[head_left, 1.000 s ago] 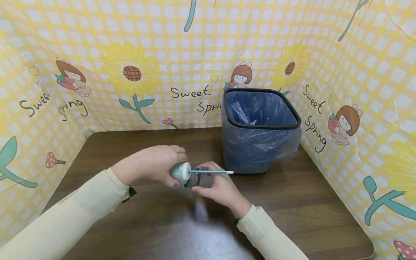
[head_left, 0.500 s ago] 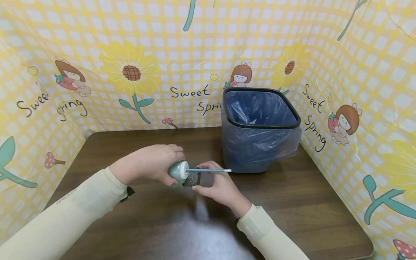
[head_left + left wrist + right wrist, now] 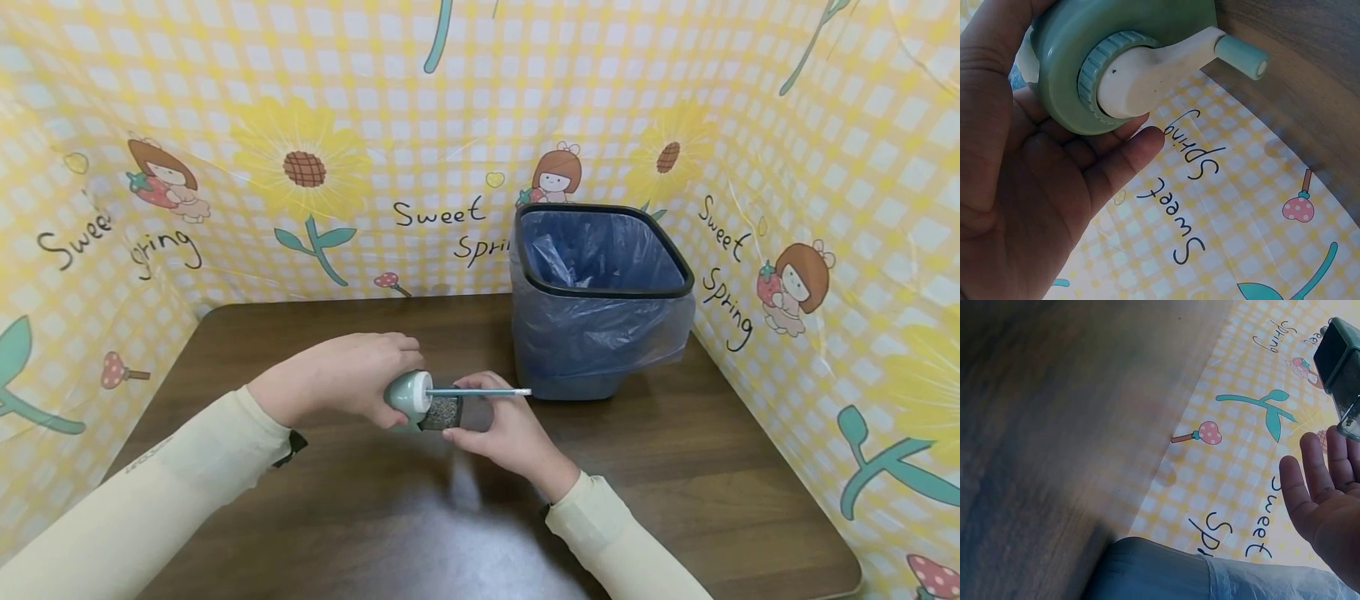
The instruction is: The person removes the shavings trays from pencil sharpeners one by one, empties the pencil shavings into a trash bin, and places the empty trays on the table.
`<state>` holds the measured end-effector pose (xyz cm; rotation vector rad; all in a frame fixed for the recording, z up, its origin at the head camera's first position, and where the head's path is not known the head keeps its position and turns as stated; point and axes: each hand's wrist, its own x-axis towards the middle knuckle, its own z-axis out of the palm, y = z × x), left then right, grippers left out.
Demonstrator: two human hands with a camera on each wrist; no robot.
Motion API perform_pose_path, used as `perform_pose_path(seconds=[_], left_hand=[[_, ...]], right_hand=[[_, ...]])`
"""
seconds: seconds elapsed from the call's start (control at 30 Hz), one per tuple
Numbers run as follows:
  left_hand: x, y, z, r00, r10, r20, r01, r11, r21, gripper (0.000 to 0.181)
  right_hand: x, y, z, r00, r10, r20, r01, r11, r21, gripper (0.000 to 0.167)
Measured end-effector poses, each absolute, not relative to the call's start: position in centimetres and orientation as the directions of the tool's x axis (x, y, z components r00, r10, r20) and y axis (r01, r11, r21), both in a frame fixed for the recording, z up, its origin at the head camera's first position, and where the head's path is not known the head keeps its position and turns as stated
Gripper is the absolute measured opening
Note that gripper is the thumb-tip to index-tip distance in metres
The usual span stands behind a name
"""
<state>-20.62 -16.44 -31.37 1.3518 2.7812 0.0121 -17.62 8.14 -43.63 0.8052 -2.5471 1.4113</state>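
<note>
My left hand (image 3: 345,375) grips a green crank pencil sharpener (image 3: 407,398), tilted above the table. A blue pencil (image 3: 480,392) sticks out of its white front ring, pointing right. In the left wrist view, the white crank (image 3: 1147,78) with its green knob (image 3: 1241,56) juts from the sharpener's back. My right hand (image 3: 517,433) pinches the see-through shavings drawer (image 3: 441,412) between thumb and fingers, just beside the sharpener. Dark grey shavings show inside it. Whether the drawer is fully out of the sharpener, I cannot tell. In the right wrist view, the drawer (image 3: 1340,356) is partly cut off.
A blue-grey bin (image 3: 570,350) with a black rim and a clear plastic liner stands at the back right of the brown wooden table (image 3: 360,525), close behind my right hand. Yellow checked cloth (image 3: 450,108) walls in the back and both sides.
My left hand has shifted slightly left with the sharpener and pencil. A little more of the drawer shows between the hands. My right hand has hardly moved.
</note>
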Motion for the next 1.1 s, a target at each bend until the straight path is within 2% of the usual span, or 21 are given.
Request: perform_pose_path(seconds=[0.8, 1.1], left_hand=[[-20.77, -16.95, -31.00, -0.642, 0.765, -0.042, 0.765, 0.644, 0.032, 0.054], [-21.20, -17.38, -31.18, -0.651, 0.758, -0.033, 0.758, 0.652, 0.034, 0.055]], right_hand=[[-17.83, 8.53, -43.75, -0.828, -0.407, 0.386, -0.536, 0.374, -0.757, 0.052], [-17.67, 8.72, -44.08, -0.844, -0.384, 0.373, -0.524, 0.448, -0.724, 0.052]])
